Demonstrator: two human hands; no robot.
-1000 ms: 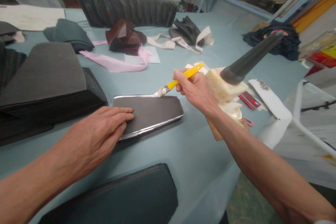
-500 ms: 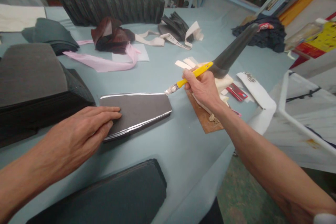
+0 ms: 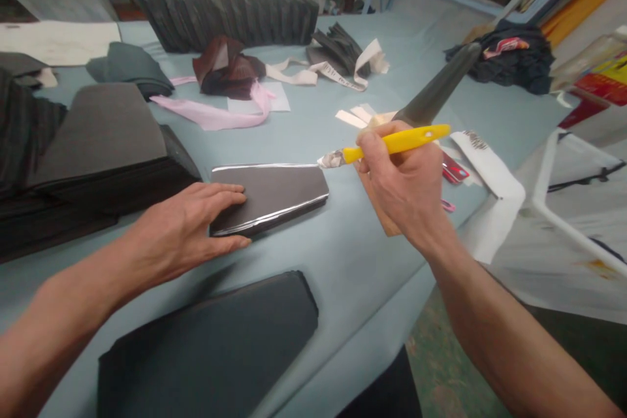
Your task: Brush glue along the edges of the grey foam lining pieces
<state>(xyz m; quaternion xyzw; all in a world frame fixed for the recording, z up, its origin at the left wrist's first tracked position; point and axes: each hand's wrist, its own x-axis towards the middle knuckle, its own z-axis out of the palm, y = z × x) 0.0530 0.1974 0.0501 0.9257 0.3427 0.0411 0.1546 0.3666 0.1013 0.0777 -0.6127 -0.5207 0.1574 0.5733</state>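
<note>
My right hand [image 3: 404,179] is closed round a brush with a yellow handle [image 3: 416,138]. Its whitish, caked tip is at the far right corner of a dark tapered stack of flat pieces [image 3: 279,192]. Glossy white lines run along the stack's two long edges. My left hand [image 3: 200,219] rests on the stack's left end, fingers on top and thumb spread out along the near side. Closer to me lies a dark green-black tapered piece or stack [image 3: 210,353].
A taller pile of dark pieces [image 3: 102,124] stands at left. Pink fabric [image 3: 215,116], dark red cloth [image 3: 228,68] and a lettered cream strip [image 3: 337,73] lie behind. Beyond my right hand are a dark horn-shaped object [image 3: 435,88] and a brown board [image 3: 382,209].
My left thumb has moved away from the fingers, down beside the stack's near edge. The brush has turned to a flatter angle, its tip still near the far right corner. The camera view has shifted.
</note>
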